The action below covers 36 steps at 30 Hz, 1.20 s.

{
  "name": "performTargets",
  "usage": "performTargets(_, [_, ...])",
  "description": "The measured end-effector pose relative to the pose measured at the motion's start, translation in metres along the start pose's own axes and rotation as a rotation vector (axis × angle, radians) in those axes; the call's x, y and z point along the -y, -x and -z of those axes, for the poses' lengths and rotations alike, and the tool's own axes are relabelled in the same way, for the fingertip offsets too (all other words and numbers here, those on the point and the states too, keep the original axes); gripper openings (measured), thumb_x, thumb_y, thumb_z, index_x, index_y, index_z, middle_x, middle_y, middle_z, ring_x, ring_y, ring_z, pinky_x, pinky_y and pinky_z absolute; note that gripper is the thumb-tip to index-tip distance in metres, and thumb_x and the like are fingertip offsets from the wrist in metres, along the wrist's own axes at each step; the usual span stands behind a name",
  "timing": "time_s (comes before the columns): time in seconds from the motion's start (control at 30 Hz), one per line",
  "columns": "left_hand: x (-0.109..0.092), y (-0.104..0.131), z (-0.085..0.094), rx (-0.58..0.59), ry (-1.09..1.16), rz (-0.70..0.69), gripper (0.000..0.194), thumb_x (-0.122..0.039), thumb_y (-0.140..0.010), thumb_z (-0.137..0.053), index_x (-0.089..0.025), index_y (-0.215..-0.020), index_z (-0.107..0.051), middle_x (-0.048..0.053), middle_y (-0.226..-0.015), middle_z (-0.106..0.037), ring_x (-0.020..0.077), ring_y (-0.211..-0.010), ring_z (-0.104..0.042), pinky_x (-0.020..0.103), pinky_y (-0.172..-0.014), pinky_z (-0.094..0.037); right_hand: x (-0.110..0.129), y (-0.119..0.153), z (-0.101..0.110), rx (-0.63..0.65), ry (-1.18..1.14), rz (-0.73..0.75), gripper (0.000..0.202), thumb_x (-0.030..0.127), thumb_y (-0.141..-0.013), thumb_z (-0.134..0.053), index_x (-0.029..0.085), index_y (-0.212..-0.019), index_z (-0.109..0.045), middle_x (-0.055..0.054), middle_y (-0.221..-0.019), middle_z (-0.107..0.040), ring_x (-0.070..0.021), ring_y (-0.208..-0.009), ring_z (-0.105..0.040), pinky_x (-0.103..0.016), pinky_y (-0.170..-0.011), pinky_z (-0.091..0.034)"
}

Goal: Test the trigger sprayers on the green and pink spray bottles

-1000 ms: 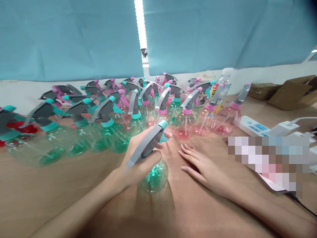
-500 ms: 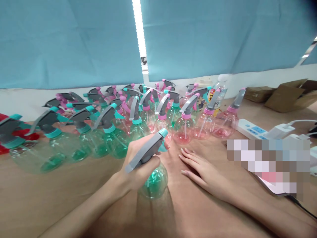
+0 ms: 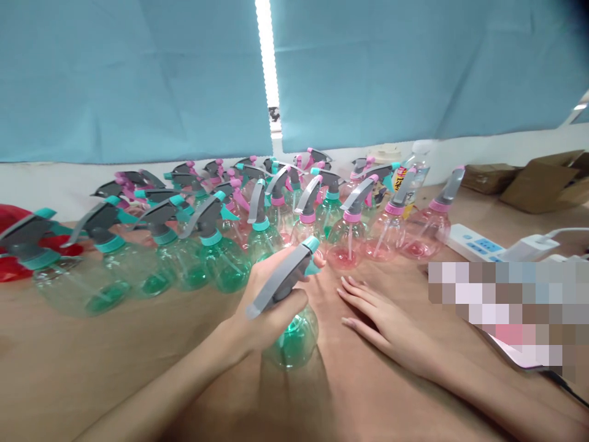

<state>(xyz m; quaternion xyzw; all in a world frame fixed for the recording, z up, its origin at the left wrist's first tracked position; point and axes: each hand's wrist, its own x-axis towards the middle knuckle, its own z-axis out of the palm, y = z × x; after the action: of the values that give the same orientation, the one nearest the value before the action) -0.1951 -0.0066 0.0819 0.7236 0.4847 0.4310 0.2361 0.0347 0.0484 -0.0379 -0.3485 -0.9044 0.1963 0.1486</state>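
Observation:
My left hand [image 3: 269,310] is wrapped round the neck of a green spray bottle [image 3: 294,344] with a grey and teal trigger head. The bottle's round, clear green body shows below the fist, and the neck is hidden by my fingers. To its right, my right hand [image 3: 386,322] lies flat on the wooden table [image 3: 368,399], fingers stretched out and holding nothing. Just beyond the hands stand a green spray bottle [image 3: 225,264] with a teal collar and a pink spray bottle [image 3: 347,242] with a pink collar, among several others.
At the right are a white power strip [image 3: 476,242] with plugged-in chargers and a device with a blurred screen [image 3: 529,359]. Cardboard boxes [image 3: 538,184] and a clear labelled bottle [image 3: 416,162] stand farther back. Red plastic [image 3: 16,233] lies at the far left, and a blue curtain [image 3: 138,73] hangs behind.
The whole view has shifted slightly, so everything sits a little farther right. Both hands keep their poses, the left still on the same spray bottle.

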Motion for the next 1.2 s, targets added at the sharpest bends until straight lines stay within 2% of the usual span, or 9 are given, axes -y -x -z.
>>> performTargets(0.17, [-0.0023,0.0034,-0.0023,-0.026,0.103,0.052,0.024,-0.017,-0.072,-0.05,-0.019,-0.093,-0.06,-0.004,-0.066,-0.041,0.0118,-0.056,-0.036,0.029,-0.064,-0.046,0.0,0.0,-0.0009,-0.016,-0.005,0.006,0.058,0.052,-0.098,-0.038,0.017,-0.143,-0.045,-0.009,-0.152,-0.035,-0.0273,-0.142,-0.028,-0.052,-0.116,-0.026])
performTargets(0.33, [-0.0017,0.0039,-0.0028,-0.055,0.057,0.044,0.017,-0.019,-0.072,-0.052,-0.019,-0.086,-0.062,0.0,-0.072,-0.052,0.0131,-0.059,-0.045,0.026,-0.056,-0.045,0.0004,0.0,-0.0004,-0.008,-0.003,0.012,0.057,0.051,-0.098,-0.039,0.016,-0.142,-0.045,-0.009,-0.151,-0.036,-0.0276,-0.142,-0.028,-0.052,-0.116,-0.026])
performTargets(0.63, [-0.0013,0.0049,-0.0019,-0.036,0.081,0.021,0.025,-0.015,-0.074,-0.048,-0.019,-0.095,-0.061,-0.001,-0.075,-0.049,0.0123,-0.061,-0.045,0.025,-0.056,-0.041,-0.0032,0.0028,-0.0048,-0.046,-0.015,0.008,0.054,0.05,-0.097,-0.042,0.021,-0.142,-0.046,-0.008,-0.151,-0.037,-0.0279,-0.142,-0.029,-0.053,-0.115,-0.027])
performTargets(0.93, [-0.0005,0.0062,-0.0036,-0.038,0.066,0.026,0.027,-0.016,-0.074,-0.049,-0.018,-0.097,-0.063,0.0,-0.073,-0.051,0.0131,-0.061,-0.045,0.026,-0.057,-0.044,-0.003,0.0022,-0.0045,-0.069,-0.059,0.028,0.052,0.048,-0.096,-0.046,0.025,-0.143,-0.045,-0.007,-0.151,-0.039,-0.0291,-0.141,-0.031,-0.055,-0.115,-0.028])
performTargets(1.2, [-0.0046,0.0047,-0.0024,-0.036,0.055,0.043,0.025,-0.017,-0.073,-0.05,-0.019,-0.094,-0.063,-0.001,-0.069,-0.052,0.0124,-0.056,-0.044,0.025,-0.054,-0.043,0.0009,0.001,-0.0016,-0.017,-0.006,-0.003,0.055,0.051,-0.097,-0.04,0.019,-0.141,-0.048,-0.009,-0.15,-0.039,-0.0287,-0.142,-0.03,-0.054,-0.115,-0.028])
